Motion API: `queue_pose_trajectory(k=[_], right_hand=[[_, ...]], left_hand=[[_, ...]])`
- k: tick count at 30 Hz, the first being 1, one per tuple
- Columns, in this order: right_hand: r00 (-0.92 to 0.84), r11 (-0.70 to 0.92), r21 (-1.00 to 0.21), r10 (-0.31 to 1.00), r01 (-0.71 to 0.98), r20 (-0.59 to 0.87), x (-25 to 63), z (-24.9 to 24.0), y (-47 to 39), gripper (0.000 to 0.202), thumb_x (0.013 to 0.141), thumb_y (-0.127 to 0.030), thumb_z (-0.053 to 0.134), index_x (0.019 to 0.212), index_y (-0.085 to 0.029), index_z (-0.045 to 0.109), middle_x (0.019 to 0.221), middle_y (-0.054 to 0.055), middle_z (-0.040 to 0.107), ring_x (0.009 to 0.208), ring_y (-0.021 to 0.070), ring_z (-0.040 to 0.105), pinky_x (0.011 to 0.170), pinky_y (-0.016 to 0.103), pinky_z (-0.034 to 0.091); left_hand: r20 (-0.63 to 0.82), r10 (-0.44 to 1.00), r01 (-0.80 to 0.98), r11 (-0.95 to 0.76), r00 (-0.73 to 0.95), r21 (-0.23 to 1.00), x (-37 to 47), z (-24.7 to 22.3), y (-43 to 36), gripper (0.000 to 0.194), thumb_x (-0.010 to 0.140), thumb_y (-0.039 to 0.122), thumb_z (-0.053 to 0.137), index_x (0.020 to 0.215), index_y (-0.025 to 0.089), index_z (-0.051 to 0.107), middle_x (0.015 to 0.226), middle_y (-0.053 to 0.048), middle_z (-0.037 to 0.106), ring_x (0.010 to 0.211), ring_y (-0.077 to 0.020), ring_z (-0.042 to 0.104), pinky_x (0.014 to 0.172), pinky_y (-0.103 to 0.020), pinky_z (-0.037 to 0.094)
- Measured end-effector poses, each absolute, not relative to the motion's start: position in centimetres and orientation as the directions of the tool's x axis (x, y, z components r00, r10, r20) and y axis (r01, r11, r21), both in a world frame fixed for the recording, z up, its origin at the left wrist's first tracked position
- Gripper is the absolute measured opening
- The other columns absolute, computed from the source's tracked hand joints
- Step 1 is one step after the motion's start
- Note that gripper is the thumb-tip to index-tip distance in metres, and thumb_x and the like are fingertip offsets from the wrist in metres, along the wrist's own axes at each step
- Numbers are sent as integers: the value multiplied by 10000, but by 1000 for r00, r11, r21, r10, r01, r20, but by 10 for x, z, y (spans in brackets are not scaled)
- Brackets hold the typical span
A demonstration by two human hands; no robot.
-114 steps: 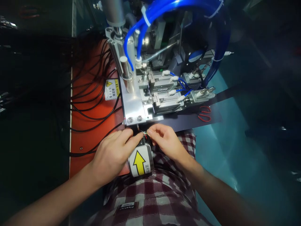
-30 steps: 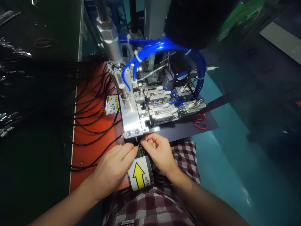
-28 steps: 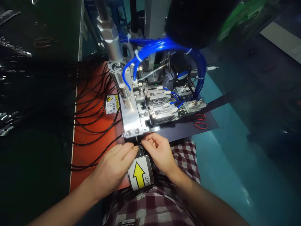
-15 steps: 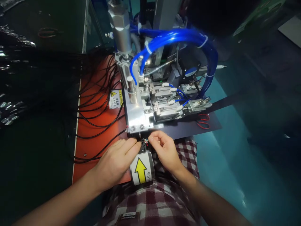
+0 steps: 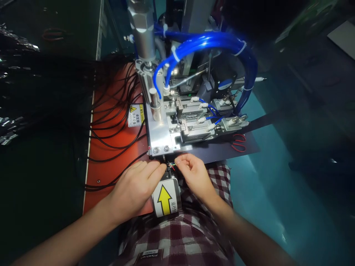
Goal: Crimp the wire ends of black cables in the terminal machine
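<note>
Thin coloured wires (image 5: 172, 164), one of them red, show in the small gap between my two hands. My left hand (image 5: 140, 181) is closed, its fingertips pinched at the left end of these wires, beside the machine's front edge. From the right, my right hand (image 5: 193, 173) pinches the other end between thumb and forefinger. Just below the wires is a small black fixture (image 5: 167, 173). In front of it sits a white cover with a yellow arrow (image 5: 165, 199). My fingers hide the wire ends.
Above my hands stands a metal machine (image 5: 162, 136) with pneumatic cylinders and a looped bundle of blue tubes (image 5: 208, 41). Black cables (image 5: 111, 147) lie across the orange surface (image 5: 95, 201) on the left. Red-handled scissors (image 5: 239, 143) rest on the dark plate at right.
Both hands stay nearly in place. The wires between the fingertips have shifted slightly and now run more level toward my right hand. The whole view has drifted a little.
</note>
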State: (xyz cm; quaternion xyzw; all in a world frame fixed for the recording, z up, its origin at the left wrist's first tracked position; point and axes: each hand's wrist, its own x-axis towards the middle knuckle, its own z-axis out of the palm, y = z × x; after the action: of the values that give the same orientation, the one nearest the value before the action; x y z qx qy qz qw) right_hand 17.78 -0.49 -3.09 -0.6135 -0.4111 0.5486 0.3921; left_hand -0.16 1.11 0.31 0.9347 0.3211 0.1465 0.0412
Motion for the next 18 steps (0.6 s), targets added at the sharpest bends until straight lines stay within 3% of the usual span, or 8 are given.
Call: queue_pose_trajectory(k=[5,9,15,18], right_hand=[[70,-202,-927,979,317,-190,177,-22,-9,136,853,-303,550,861,-186,619,578,-42,446,528,117,404,496,229,339],[63,-146,-882,989,449,-132,171,-17,-7,92,809,-283,613,776,-197,622,543,-50,423,518,115,399,499,231,330],[67,-222,-941,975,255,-212,183,-22,-3,201,866,-308,513,783,-173,636,626,-8,547,555,125,457,523,243,368],[31,-331,-937,944,108,-329,188,-24,0,179,800,-318,582,784,-151,644,670,16,593,597,143,499,533,251,394]], left_hand=[[248,602,587,-798,759,139,-1,3,12,243,870,87,397,990,72,607,829,-118,649,673,-216,577,577,-333,471],[255,607,594,-793,753,136,-1,4,12,249,875,81,387,982,79,612,833,-114,652,706,-211,589,594,-323,472],[265,597,580,-801,758,146,-2,4,12,259,881,90,379,989,75,614,845,-126,655,707,-212,586,597,-323,467],[270,593,576,-804,758,150,-2,3,13,265,878,80,378,999,70,614,838,-123,656,678,-201,574,588,-317,462]])
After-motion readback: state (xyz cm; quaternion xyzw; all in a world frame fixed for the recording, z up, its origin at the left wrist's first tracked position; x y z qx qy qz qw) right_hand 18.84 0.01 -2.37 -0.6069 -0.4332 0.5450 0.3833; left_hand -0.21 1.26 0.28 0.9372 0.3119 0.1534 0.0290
